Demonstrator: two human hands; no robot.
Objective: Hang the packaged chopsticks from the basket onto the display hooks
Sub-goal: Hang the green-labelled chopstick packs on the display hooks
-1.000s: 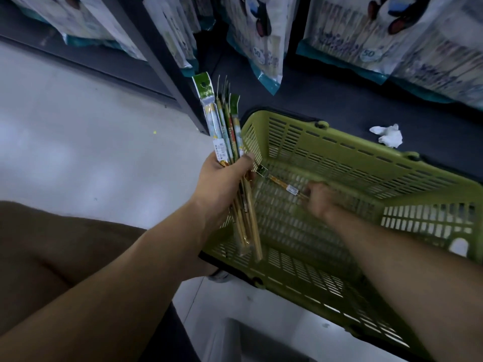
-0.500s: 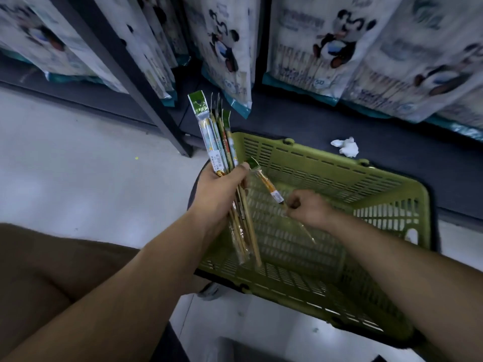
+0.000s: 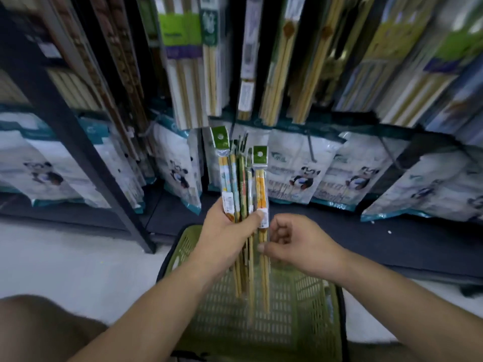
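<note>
Here, a person crouches before a shop display, the left hand [image 3: 226, 236] clenched around a bundle of packaged chopsticks [image 3: 239, 184] held upright, their green header cards [image 3: 220, 138] with punched holes pointing up toward the shelves. The right hand [image 3: 295, 244] pinches the lower part of one more packet [image 3: 261, 178] between thumb and fingers, pressing it against the right side of the bundle so that its green card sits a little lower than the tallest one. The chopstick tips hang down over a green plastic basket [image 3: 300, 309] that sits on the pale floor [image 3: 65, 257] directly below both hands; what lies inside it cannot be made out through the blur. Behind the bundle, white bags printed with a panda [image 3: 303, 176] stand in a row along the dark bottom shelf [image 3: 392, 236]. Above them hang long packs of wooden chopsticks [image 3: 277, 74], crowded side by side. A dark metal upright [image 3: 78, 142] slants down to the floor at the left, and a bare knee [image 3: 39, 330] shows in the lower left corner.
</note>
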